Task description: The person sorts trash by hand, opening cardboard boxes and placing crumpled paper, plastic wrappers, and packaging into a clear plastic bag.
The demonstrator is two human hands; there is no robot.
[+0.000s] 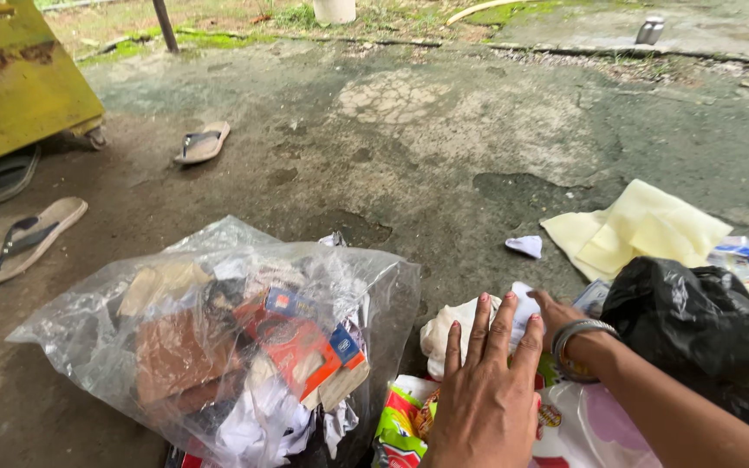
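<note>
Head view looks down at my two hands over a pile of trash on the ground. My left hand is flat, fingers spread wide, holding nothing, and it lies over some bright snack wrappers. My right hand wears a metal bangle and reaches forward to touch a small white paper; I cannot tell if it is gripping it. A white cloth sits just beside the paper, crumpled and soft.

On my left is a clear plastic bag, puffy and stuffed with an orange box, brown card and white scraps. Its edge almost touches the wrappers. On my right a shiny black bag presses close to my right arm. So my hands have little room on either side.

Farther out, a yellow cloth lies flat, with a tiny white scrap near it. Past that the cracked concrete floor is wide open. Sandals and a yellow metal bin are well off to the left.
</note>
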